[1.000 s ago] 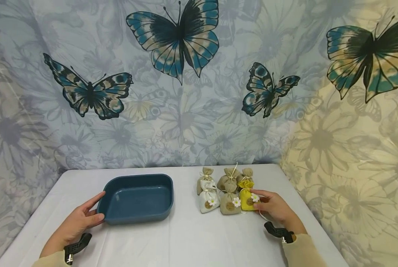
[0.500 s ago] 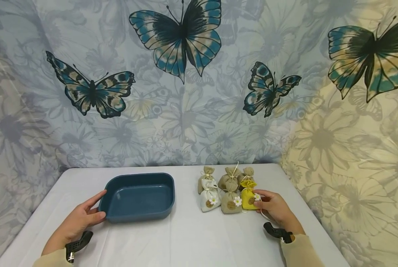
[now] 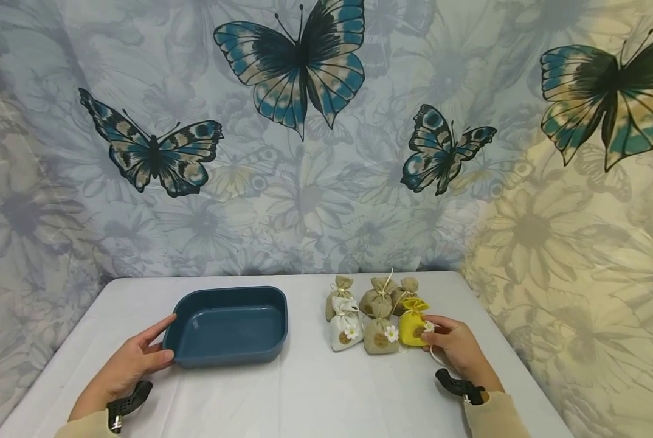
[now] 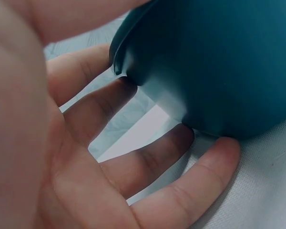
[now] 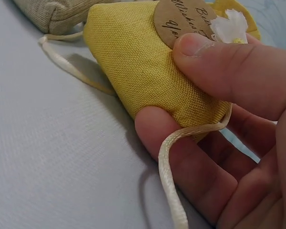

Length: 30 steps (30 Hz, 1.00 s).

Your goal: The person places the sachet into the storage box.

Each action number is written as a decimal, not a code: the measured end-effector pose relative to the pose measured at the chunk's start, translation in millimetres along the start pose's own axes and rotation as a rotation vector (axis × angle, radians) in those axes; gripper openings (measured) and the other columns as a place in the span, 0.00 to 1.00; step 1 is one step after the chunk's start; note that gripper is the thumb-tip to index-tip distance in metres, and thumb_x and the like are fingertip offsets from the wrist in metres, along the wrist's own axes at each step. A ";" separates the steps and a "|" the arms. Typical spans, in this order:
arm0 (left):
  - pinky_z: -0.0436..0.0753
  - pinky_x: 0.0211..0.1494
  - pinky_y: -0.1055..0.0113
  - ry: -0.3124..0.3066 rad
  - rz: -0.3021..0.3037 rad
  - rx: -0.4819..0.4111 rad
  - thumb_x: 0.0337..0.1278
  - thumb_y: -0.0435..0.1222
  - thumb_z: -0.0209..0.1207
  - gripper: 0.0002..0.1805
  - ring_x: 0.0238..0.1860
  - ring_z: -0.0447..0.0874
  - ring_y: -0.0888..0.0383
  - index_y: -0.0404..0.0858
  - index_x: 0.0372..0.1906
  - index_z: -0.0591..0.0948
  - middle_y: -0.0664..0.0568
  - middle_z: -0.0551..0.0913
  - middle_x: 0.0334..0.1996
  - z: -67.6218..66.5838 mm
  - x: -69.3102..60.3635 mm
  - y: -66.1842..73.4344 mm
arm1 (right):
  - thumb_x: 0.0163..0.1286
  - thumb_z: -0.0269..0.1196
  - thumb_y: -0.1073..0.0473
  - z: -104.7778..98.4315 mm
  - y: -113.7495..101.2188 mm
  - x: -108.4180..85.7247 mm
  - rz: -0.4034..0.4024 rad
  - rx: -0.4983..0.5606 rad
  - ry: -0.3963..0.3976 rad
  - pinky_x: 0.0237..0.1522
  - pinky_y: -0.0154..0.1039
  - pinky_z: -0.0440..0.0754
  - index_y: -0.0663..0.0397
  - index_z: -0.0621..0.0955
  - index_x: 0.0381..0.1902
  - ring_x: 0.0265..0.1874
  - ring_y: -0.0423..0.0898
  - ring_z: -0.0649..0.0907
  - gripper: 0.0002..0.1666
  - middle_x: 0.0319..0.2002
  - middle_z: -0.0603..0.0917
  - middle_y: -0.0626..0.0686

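In the head view, a deep blue rectangular dish [image 3: 228, 328] stands on the left of the white table. My left hand [image 3: 132, 368] holds its left end, thumb and fingers spread around it; the fingertips [image 4: 224, 150] meet its outer wall. At right, my right hand [image 3: 458, 347] pinches a small yellow drawstring sachet [image 3: 412, 327]. My thumb [image 5: 195, 52] lies over its round brown tag [image 5: 178, 21], with other fingers underneath and behind. A white flower and a pale cord hang on the sachet. It leans a little to the right.
Beside the yellow sachet stand a white sachet [image 3: 345, 331] and a beige one [image 3: 380, 340] with a flower. Several plain beige sachets [image 3: 374, 298] stand behind them. A butterfly-printed cloth [image 3: 304, 201] hangs behind the table [image 3: 304, 395].
My right hand has drawn the yellow sachet slightly to the right, away from the beige one, and it now tilts more. My left hand and the dish have stayed put.
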State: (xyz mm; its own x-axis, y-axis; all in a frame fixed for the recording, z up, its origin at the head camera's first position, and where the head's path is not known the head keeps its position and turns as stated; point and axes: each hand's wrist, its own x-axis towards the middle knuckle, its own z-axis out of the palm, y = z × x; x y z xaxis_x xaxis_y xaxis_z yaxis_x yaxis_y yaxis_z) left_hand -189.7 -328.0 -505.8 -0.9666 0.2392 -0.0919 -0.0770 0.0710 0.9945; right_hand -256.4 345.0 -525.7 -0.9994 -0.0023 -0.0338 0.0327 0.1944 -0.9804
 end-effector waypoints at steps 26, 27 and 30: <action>0.83 0.53 0.55 0.002 0.024 0.003 0.69 0.27 0.59 0.43 0.55 0.81 0.56 0.33 0.79 0.47 0.28 0.47 0.73 -1.3 0.3 -2.6 | 0.65 0.67 0.74 -20.3 -0.4 8.7 -0.036 0.300 -0.026 0.36 0.43 0.88 0.51 0.86 0.50 0.36 0.48 0.85 0.19 0.42 0.84 0.52; 0.83 0.53 0.55 0.001 0.028 0.000 0.68 0.27 0.59 0.43 0.55 0.81 0.56 0.33 0.79 0.47 0.27 0.47 0.73 -0.9 0.0 -2.5 | 0.66 0.65 0.74 -24.1 -3.1 9.6 -0.045 0.322 -0.038 0.36 0.42 0.88 0.50 0.87 0.49 0.35 0.48 0.85 0.19 0.42 0.84 0.52; 0.84 0.52 0.54 -0.005 0.053 -0.002 0.68 0.26 0.59 0.43 0.55 0.81 0.56 0.31 0.79 0.47 0.24 0.46 0.72 -0.5 -0.9 -1.8 | 0.69 0.61 0.76 -35.0 -15.6 14.5 -0.089 0.402 -0.061 0.36 0.40 0.87 0.50 0.87 0.47 0.34 0.47 0.85 0.19 0.41 0.84 0.51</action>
State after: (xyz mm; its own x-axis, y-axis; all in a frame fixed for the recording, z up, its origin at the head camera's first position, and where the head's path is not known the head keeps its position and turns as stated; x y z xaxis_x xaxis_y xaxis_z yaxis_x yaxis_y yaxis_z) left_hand -188.8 -328.9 -507.6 -0.9681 0.2474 -0.0394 -0.0261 0.0566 0.9981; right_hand -271.8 376.2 -504.1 -0.9965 -0.0624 0.0553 -0.0412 -0.2078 -0.9773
